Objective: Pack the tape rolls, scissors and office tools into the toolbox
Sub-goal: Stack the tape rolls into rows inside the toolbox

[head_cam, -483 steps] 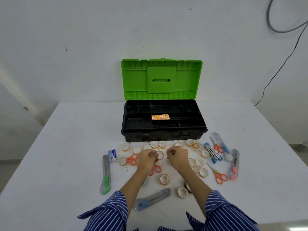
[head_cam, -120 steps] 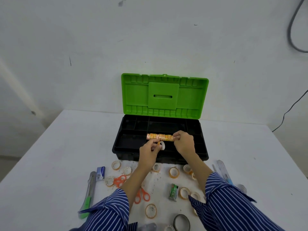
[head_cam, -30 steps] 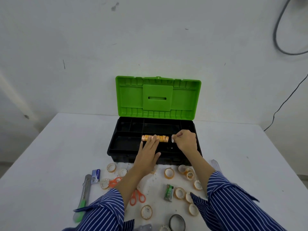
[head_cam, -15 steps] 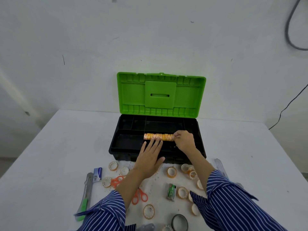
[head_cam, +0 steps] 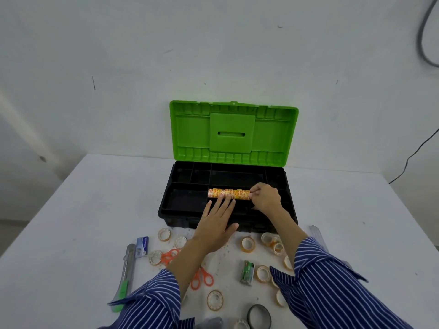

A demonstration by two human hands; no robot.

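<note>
We steady the row of tape rolls [head_cam: 229, 194] in the toolbox [head_cam: 185, 205] w/ our left hand [head_cam: 217, 224] flat, fingers straight; right hand [head_cam: 264, 198] pinches its end roll (snug fit, prob.). Scissors [head_cam: 202, 279] wait outside.

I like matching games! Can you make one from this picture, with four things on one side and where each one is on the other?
Things
1. row of tape rolls
2. black tape ring
3. utility knife
4. toolbox lid

Places
A. standing upright behind the black tray
B. inside the toolbox, in a middle compartment
C. on the table, far left of the loose items
D. on the table, near the bottom edge of the picture

Pairs: 1-B, 2-D, 3-C, 4-A
</note>
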